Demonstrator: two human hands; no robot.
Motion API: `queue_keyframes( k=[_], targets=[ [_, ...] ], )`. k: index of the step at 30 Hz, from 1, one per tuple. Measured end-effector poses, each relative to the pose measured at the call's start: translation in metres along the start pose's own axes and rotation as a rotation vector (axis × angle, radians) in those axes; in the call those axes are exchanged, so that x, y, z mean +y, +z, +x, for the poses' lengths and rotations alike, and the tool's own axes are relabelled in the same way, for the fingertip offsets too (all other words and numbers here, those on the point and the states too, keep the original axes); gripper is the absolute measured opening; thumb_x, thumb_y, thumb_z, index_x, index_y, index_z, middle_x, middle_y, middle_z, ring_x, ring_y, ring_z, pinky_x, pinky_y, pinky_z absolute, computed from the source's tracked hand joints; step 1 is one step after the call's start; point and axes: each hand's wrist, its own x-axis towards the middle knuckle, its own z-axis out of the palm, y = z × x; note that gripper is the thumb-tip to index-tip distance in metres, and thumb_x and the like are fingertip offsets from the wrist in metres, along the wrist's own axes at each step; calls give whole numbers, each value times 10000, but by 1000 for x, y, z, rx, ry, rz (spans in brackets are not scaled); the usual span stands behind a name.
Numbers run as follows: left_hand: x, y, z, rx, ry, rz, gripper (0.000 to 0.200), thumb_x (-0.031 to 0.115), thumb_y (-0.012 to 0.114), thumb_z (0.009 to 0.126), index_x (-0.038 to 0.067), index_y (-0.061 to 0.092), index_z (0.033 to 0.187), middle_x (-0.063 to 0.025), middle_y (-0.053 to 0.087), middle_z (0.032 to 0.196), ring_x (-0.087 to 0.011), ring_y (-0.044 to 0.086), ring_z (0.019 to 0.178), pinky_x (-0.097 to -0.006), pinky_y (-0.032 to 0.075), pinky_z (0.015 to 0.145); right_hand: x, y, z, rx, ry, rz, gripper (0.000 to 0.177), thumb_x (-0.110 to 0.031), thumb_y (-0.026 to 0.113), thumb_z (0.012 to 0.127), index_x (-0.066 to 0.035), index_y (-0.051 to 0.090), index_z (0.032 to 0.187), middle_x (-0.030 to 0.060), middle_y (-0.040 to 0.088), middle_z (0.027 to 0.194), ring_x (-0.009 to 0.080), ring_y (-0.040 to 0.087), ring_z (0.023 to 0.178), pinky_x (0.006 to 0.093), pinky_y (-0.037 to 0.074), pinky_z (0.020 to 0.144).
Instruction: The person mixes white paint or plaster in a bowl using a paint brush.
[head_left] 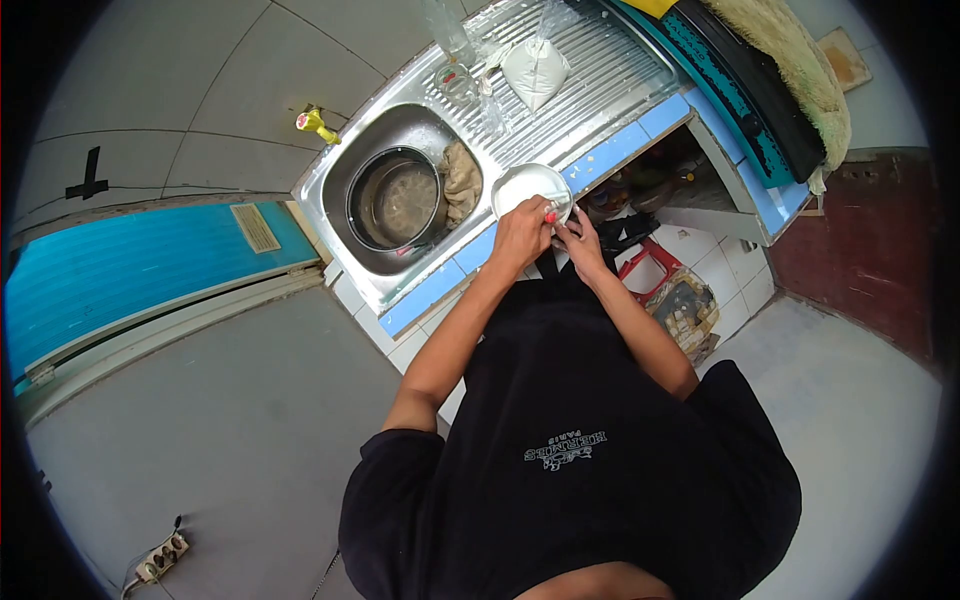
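A round white bowl point(518, 184) with pale contents rests at the sink counter's front edge, close to my body. Over its near side, my left hand point(524, 232) is closed, with a small red-and-whitish thing point(550, 217) at its fingertips, too small to name. My right hand point(583, 246) has its fingers bent around the bowl's right rim, thumb toward the left hand. Behind the bowl, a clear plastic bag of white powder point(536, 72) stands on the ribbed drainboard point(612, 78).
Left of the bowl, the steel sink point(338, 190) holds a dark pot point(352, 215) of cloudy water and a brown cloth point(461, 182). A yellow tap point(318, 125) juts from the wall. Clear glassware point(457, 84) stands at the back. A teal rack point(715, 90) occupies the right end.
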Motion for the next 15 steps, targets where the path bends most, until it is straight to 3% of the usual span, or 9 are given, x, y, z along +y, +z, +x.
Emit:
queue_keyframes(
  k=[5, 9, 11, 13, 15],
  targets=[
    [-9, -28, -3, -31, -13, -25, 147, 30, 583, 731, 22, 622, 873, -134, 586, 839, -346, 592, 750, -420, 479, 634, 5, -1, 0, 30, 1, -32, 688, -177, 659, 853, -116, 264, 1413, 161, 477, 1196, 194, 536, 1034, 317, 496, 781],
    [-27, -31, 7, 49, -86, 126, 176, 26, 575, 746, 52, 628, 912, -135, 596, 873, -351, 594, 742, -430, 471, 618, 4, 1, -1, 44, 9, 0, 695, -182, 665, 848, -120, 266, 1413, 167, 463, 1207, 202, 534, 1036, 330, 502, 786],
    [-31, -24, 10, 131, -34, 89, 188, 18, 572, 741, 50, 625, 919, -128, 607, 900, -350, 599, 751, -429, 480, 637, 4, 1, 0, 29, 10, 3, 695, -184, 666, 845, -120, 269, 1412, 159, 470, 1190, 202, 537, 1031, 339, 506, 796],
    [-29, -12, 13, 107, -13, 47, 191, 7, 565, 735, 27, 620, 917, -123, 615, 913, -343, 601, 780, -423, 490, 668, 1, 2, -1, 25, 10, -1, 687, -179, 662, 848, -119, 271, 1410, 156, 473, 1183, 201, 539, 1027, 339, 510, 794],
    [-25, -4, 15, 50, 130, 26, 195, -1, 561, 729, 18, 618, 914, -122, 618, 921, -338, 601, 803, -412, 496, 690, -1, 3, -3, 26, 8, -5, 680, -174, 657, 851, -118, 273, 1409, 152, 475, 1176, 200, 540, 1024, 339, 513, 793]
  ],
)
